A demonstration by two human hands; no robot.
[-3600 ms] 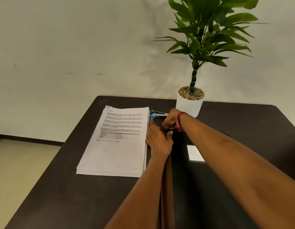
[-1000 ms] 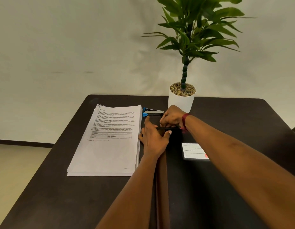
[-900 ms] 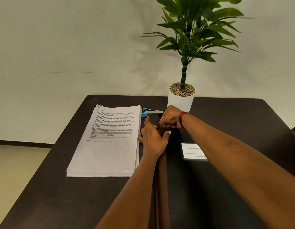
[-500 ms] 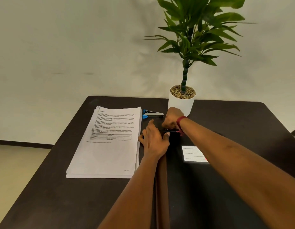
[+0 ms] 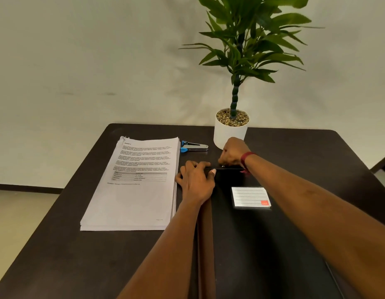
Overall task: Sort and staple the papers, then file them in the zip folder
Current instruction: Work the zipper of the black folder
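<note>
Black zip folder is laid flat on the dark table, right of centre, with a white lined label on its cover. Left hand is placed palm down on the folder's far-left corner. Its fingers are bent over the far edge, the thumb tip is pressed along that edge, and the corner is gripped. The left forearm is run straight along the folder's left side. Right hand is bunched knuckles-up at the far edge, just beyond the left thumb, with its fingers curled downward and the fingertips hidden. A small metal glint is seen under them. Whether anything is pinched can't be told. A red band is worn at that wrist, and the forearm is angled across the folder. Paper stack is squared up just left of the folder, touching the left hand's outer edge. A blue-and-silver stapler is set beyond the stack's far-right corner, beside a white potted plant.
</note>
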